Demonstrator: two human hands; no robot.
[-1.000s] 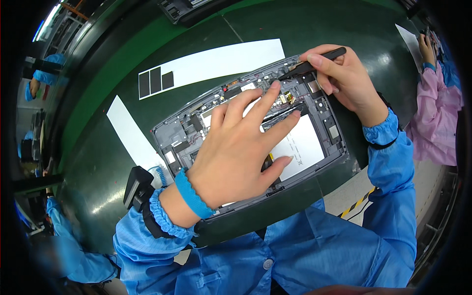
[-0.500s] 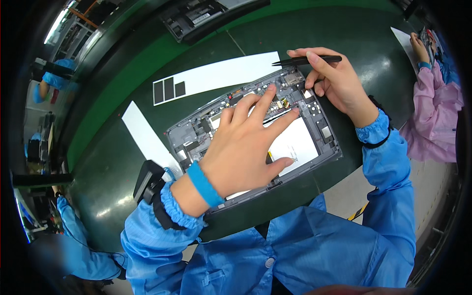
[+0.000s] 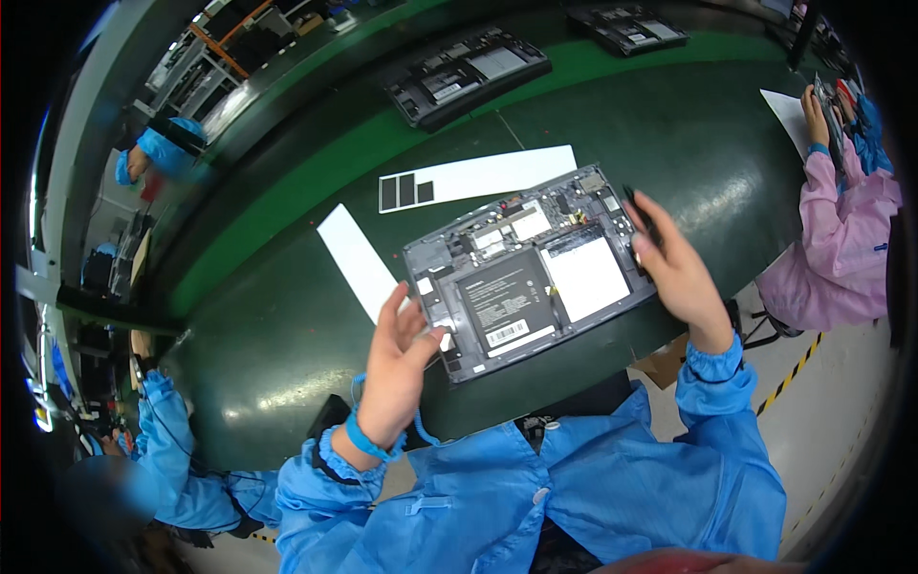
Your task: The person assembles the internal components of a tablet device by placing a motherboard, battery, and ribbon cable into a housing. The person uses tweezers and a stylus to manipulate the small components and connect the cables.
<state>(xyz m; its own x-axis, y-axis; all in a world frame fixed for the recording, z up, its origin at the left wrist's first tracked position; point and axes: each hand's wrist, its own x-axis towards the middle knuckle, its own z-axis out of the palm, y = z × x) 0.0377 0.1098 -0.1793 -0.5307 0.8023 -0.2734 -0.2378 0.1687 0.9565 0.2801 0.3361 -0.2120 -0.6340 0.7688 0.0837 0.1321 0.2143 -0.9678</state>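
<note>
The left hand is open beside the opened tablet and the right hand grips a dark tool, so I think work inside needs a careful, steady touch.

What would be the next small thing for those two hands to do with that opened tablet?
Probably grip its two ends. The left hand sits open at the near-left edge of the opened tablet, and the right hand, with a dark tool, is at the right edge, so both already flank it.

Electronics assembly line: green conveyor belt, opened tablets, smocked co-workers.
</note>
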